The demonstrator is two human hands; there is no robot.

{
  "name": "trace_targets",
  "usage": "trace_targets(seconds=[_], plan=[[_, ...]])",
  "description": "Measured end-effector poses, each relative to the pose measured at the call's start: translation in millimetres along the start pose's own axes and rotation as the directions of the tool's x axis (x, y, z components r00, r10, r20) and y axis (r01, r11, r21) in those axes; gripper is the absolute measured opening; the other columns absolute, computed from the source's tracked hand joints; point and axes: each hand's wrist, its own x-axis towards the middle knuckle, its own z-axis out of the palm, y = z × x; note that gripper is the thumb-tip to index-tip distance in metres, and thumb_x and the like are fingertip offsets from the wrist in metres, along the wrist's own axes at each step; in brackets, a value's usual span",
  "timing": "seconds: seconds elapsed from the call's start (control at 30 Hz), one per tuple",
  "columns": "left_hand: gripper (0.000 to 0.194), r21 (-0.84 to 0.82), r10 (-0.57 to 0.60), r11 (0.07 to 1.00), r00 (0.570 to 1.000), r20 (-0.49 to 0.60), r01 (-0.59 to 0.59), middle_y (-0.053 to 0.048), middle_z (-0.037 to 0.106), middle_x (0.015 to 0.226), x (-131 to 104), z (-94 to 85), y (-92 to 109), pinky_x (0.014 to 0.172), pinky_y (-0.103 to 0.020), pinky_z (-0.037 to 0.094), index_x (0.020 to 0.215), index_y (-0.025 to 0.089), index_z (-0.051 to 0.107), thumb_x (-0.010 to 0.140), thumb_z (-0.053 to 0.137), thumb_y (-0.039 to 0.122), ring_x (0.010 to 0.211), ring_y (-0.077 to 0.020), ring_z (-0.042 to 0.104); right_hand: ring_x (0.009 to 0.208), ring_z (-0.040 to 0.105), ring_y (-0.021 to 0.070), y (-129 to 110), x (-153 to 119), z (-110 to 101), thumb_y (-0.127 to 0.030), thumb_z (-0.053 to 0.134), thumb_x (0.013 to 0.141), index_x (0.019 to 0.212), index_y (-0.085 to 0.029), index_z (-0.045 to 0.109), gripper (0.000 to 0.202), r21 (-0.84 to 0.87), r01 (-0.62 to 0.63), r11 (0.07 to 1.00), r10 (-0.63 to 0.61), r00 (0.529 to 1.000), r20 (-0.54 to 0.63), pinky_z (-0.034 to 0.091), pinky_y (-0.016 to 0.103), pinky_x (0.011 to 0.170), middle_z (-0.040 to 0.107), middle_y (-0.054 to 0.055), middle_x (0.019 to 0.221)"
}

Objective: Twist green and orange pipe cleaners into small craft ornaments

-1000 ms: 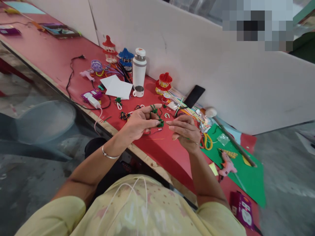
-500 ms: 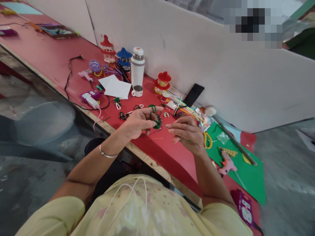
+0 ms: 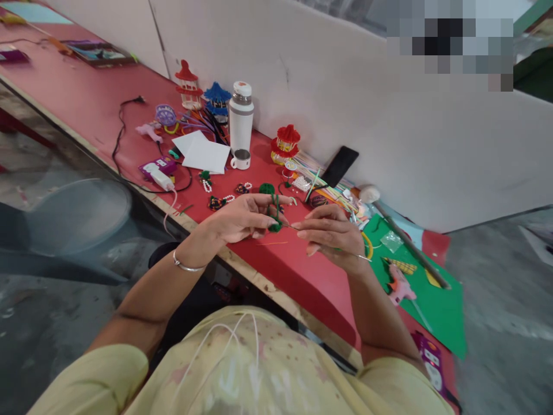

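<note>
Green yarn [image 3: 277,206] loops over the outstretched index finger of my left hand [image 3: 246,218]. Thumb and fingers of that hand pinch a small green crocheted piece [image 3: 275,227]. My right hand [image 3: 330,233] is closed around a thin crochet hook [image 3: 291,226], whose tip points left and meets the green piece. A ball of green yarn [image 3: 266,188] sits on the table just beyond my left hand. Small beaded pieces in dark yarn [image 3: 217,203] lie left of it.
A white bottle [image 3: 241,118] and its cup [image 3: 241,159] stand behind my hands. Red lantern-like crafts [image 3: 286,144], a phone [image 3: 341,166] and coloured sticks are along the partition. A pink glue gun [image 3: 400,284] lies on a green sheet [image 3: 447,323]. The red table's front edge is close to my body.
My right hand has shifted slightly right, and the yarn over my left index finger now stretches more upright. The ball of green yarn shows more clearly behind the fingers.
</note>
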Motion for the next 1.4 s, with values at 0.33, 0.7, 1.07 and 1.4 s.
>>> trace_targets(seconds=[0.33,0.7,1.07,1.4], plan=[[0.075,0.131,0.033,0.991,0.999,-0.030,-0.029,0.000,0.068,0.069,2,2.7,-3,0.038,-0.016,0.032,0.136,0.013,0.061,0.065,0.082,0.011,0.040,-0.0024,0.045,0.109,0.062,0.0237,-5,1,-3,-0.025,0.078,0.084,0.134,-0.040,0.063,0.055,-0.102,0.036,0.994,-0.032,0.999,0.034,0.056,0.041,0.090,0.076,-0.003,0.119],[0.068,0.138,0.026,0.990,0.997,-0.072,-0.016,0.003,0.062,0.062,2,6.1,-2,0.040,-0.018,0.035,0.129,0.009,0.066,0.062,0.076,0.008,0.040,-0.0042,0.046,0.108,0.062,0.0236,-7,0,-1,-0.027,0.077,0.085,0.132,-0.037,0.065,0.049,-0.074,0.036,0.997,-0.035,0.999,0.022,0.055,0.041,0.091,0.076,-0.001,0.119],[0.061,0.210,0.008,0.978,0.996,-0.090,0.011,-0.001,0.067,0.070,2,3.8,-5,0.039,-0.018,0.036,0.122,0.010,0.070,0.062,0.075,0.009,0.041,-0.0035,0.045,0.095,0.065,0.0244,-6,2,-3,-0.031,0.068,0.090,0.110,-0.031,0.077,0.021,0.153,-0.109,0.982,0.118,0.992,-0.051,0.054,0.045,0.086,0.080,0.003,0.098],[0.060,0.094,-0.018,0.995,1.000,-0.016,0.019,0.001,0.064,0.067,5,2.5,-4,0.042,-0.018,0.040,0.121,0.012,0.071,0.062,0.082,0.013,0.046,-0.0051,0.050,0.092,0.065,0.0249,-2,-7,17,-0.039,0.065,0.092,0.103,-0.034,0.079,0.018,0.320,-0.213,0.923,0.283,0.940,-0.191,0.053,0.048,0.087,0.080,0.003,0.093]])
